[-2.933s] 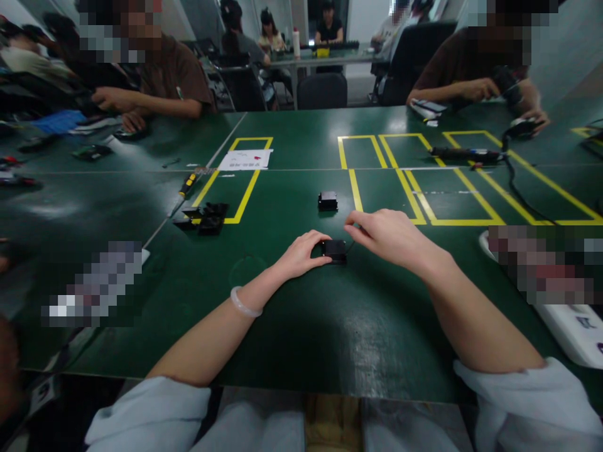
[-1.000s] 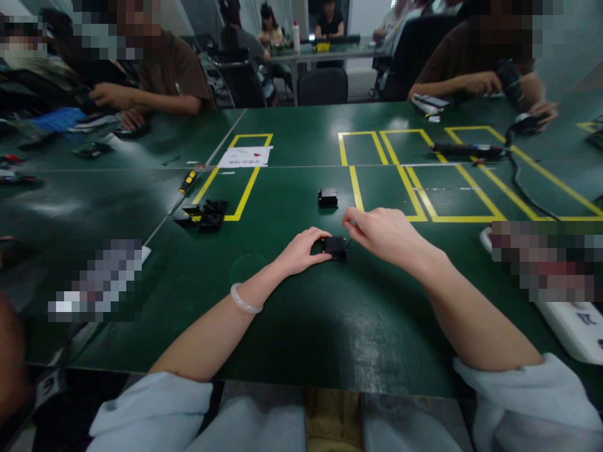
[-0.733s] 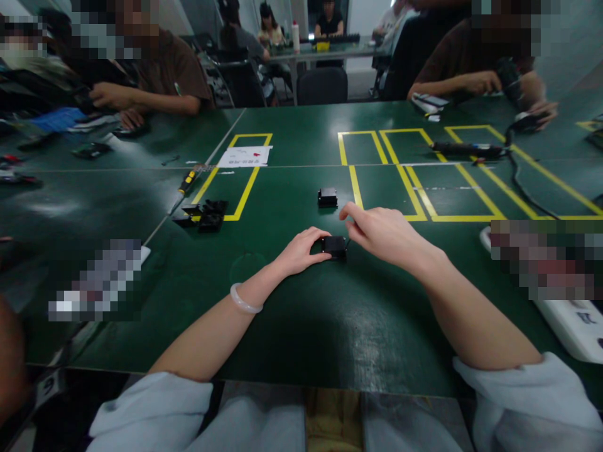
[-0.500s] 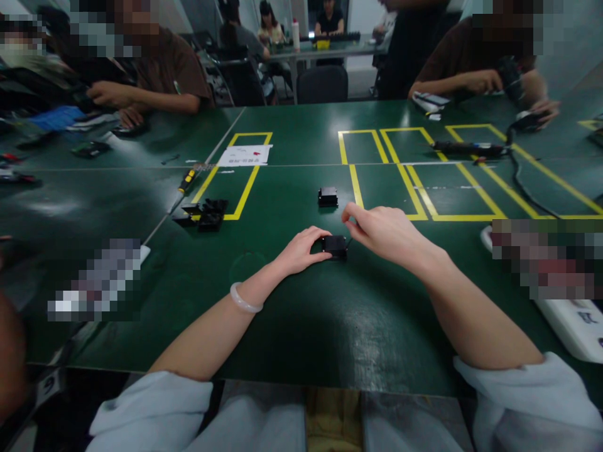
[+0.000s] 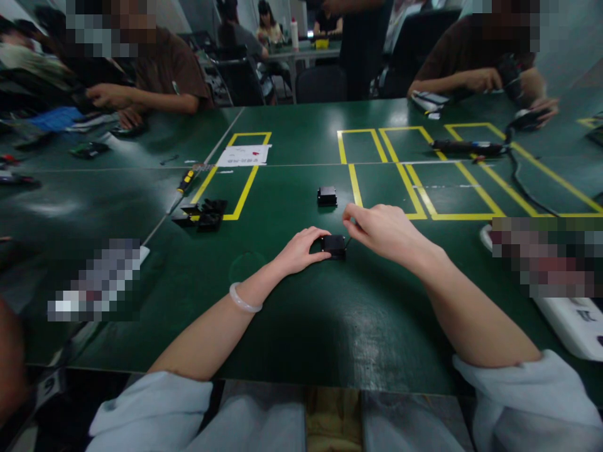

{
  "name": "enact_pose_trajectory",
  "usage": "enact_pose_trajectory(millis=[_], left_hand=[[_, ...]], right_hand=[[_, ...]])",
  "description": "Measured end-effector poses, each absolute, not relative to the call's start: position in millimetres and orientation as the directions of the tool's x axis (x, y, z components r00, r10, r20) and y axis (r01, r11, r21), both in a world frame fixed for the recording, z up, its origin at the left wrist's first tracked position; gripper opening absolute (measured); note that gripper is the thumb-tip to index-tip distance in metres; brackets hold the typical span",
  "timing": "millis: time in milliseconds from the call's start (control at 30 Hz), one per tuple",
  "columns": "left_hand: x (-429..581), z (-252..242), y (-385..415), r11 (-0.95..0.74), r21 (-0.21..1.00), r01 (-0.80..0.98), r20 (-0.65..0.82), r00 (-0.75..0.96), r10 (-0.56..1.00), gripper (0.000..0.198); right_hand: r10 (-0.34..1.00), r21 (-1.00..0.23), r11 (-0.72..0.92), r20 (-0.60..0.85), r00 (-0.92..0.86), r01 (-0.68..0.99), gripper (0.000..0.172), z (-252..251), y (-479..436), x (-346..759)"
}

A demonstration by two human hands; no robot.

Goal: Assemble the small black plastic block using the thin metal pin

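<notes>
My left hand (image 5: 301,250) grips a small black box (image 5: 333,245) from its left side, with the thumb along the near edge and fingers at the far edge. The box lies on the green tabletop. At its right edge is the tip of a thin dark rod (image 5: 348,241), which comes down from the closed fingertips of my right hand (image 5: 374,225). Most of that rod is hidden, so I cannot tell its kind. Just beyond the hands sits a second black box (image 5: 326,196) of similar look, touched by neither hand.
Several black parts (image 5: 201,215) lie at left, near a yellow-black screwdriver (image 5: 186,181) and a paper sheet (image 5: 245,154). Yellow tape (image 5: 419,207) marks rectangles. A corded black tool (image 5: 468,147) rests at right. White power strips (image 5: 577,326) flank my arms. Co-workers sit across the table.
Both hands and the box stay almost in place. In the background a person in dark clothing has moved to the left, and a chair shows where they stood.
</notes>
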State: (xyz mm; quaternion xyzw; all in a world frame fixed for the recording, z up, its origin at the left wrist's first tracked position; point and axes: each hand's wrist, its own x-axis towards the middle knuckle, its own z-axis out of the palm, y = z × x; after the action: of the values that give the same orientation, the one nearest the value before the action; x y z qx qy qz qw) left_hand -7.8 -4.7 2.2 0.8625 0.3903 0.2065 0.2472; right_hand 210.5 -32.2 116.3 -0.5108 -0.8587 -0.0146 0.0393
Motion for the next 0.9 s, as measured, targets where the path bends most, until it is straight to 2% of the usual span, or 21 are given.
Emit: enact_pose_trajectory(millis=[267,500,733,900], left_hand=[[-8.3,1.8,-4.3,-0.587,0.583,0.562,0.177,0.617,0.767,0.041],[-8.5,-0.2,-3.4,-0.581,0.582,0.569,0.168,0.615,0.770,0.042],[-7.9,-1.5,-2.8,-0.588,0.577,0.567,0.176,0.617,0.767,0.041],[-8.0,-1.8,-2.6,-0.593,0.573,0.565,0.182,0.618,0.765,0.042]], right_hand=[[0.860,-0.097,0.509,0.100,-0.500,0.855,0.029,115.6,-33.5,210.8],[0.867,-0.049,0.494,0.108,-0.487,0.868,0.030,114.6,-33.2,208.6],[0.866,-0.119,0.499,0.113,-0.488,0.858,0.029,115.7,-34.7,209.4],[0.864,-0.110,0.502,0.115,-0.491,0.858,0.032,114.1,-33.6,208.9]])
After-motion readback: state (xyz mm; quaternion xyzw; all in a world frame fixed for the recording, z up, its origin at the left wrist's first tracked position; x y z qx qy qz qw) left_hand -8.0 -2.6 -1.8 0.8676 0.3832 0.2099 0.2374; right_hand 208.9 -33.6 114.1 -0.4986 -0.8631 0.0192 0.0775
